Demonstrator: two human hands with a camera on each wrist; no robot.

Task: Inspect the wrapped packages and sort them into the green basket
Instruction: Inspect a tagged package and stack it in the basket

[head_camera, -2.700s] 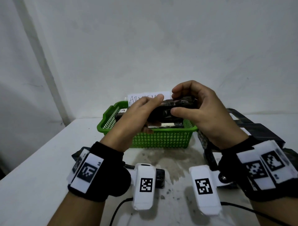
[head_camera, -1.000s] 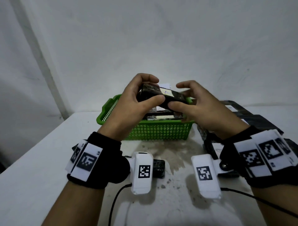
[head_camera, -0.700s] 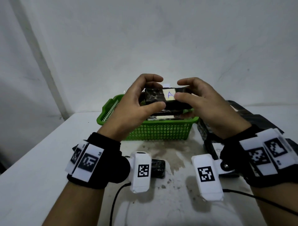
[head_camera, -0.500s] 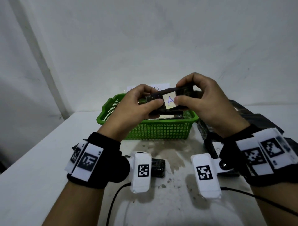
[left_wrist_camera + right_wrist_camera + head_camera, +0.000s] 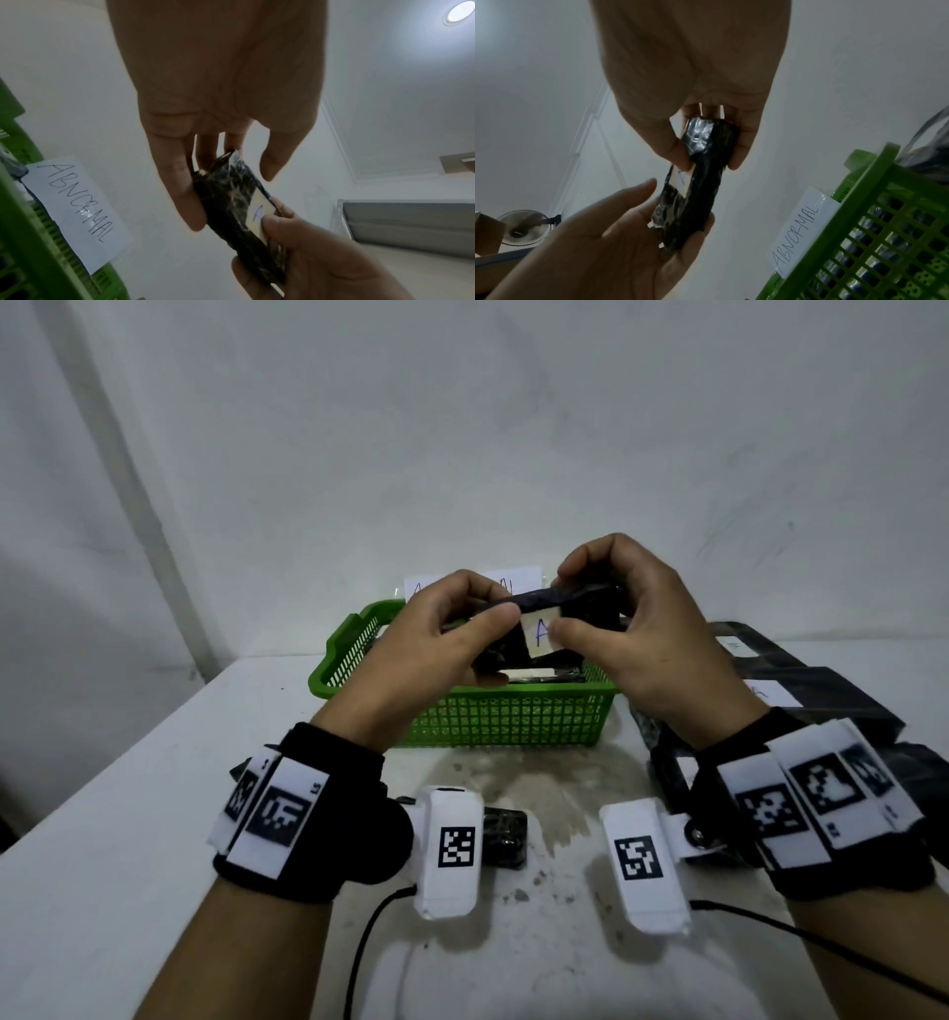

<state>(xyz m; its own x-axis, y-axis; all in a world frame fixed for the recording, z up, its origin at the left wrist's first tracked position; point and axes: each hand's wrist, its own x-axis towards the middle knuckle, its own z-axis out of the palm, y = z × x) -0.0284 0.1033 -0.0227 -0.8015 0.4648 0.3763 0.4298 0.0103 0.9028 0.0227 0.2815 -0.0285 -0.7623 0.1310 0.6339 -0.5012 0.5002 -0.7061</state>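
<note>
bare room, white table [image 5: 128, 891], plain walls [image 5: 462, 428]

A black package [image 5: 562, 603] bears a white label [image 5: 539, 631] lettered blue, above a green basket [image 5: 503, 719].

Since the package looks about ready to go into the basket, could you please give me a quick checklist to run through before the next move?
1. Package held securely: ok. The left hand and right hand each have a grip on one end of the black wrapped package.
2. Label readable: ok. The white label shows a blue letter A, facing the head camera.
3. Basket identity: ok. The sign on the green basket reads ABNORMAL.
4. Package above the basket: ok.
5. Room in the basket: cannot tell; wrapped packages already lie inside.
6. Wrap intact: cannot tell.
</note>
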